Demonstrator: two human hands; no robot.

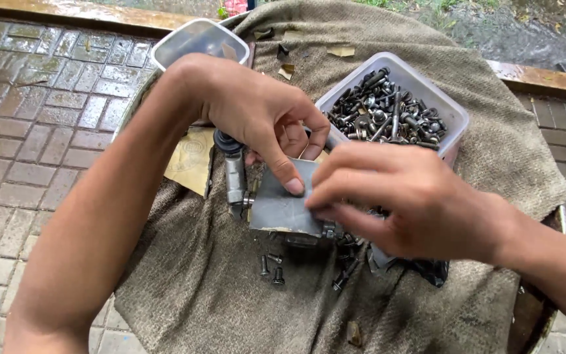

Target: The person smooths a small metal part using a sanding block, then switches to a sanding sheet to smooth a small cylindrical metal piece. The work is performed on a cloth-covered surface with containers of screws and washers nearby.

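Sandpaper (283, 206), a grey sheet, lies pressed flat over a metal part (296, 233) at the middle of the scene, under both hands. The left hand (257, 115) reaches in from the near left and clamps down on it, thumb tip pushed against the sheet's far edge and fingers curled behind it. The right hand (394, 196) comes from the near right, its fingertips pinching and pressing the sheet's right side.

Just left of the sheet, a grey metal cylinder with a black rubber boot (232, 167) stands out from the part. Loose screws (271, 267) lie just near of it on a coarse brown cloth (198, 288) that covers the round work surface.

Farther right, a clear, square plastic tub (394, 108) sits full of dark bolts and nuts. At the far left an empty, clear tub (198, 39) rests on the cloth's edge. A tan sheet of paper (191, 160) lies under the left wrist. Wet brick paving (27, 131) fills the left side.
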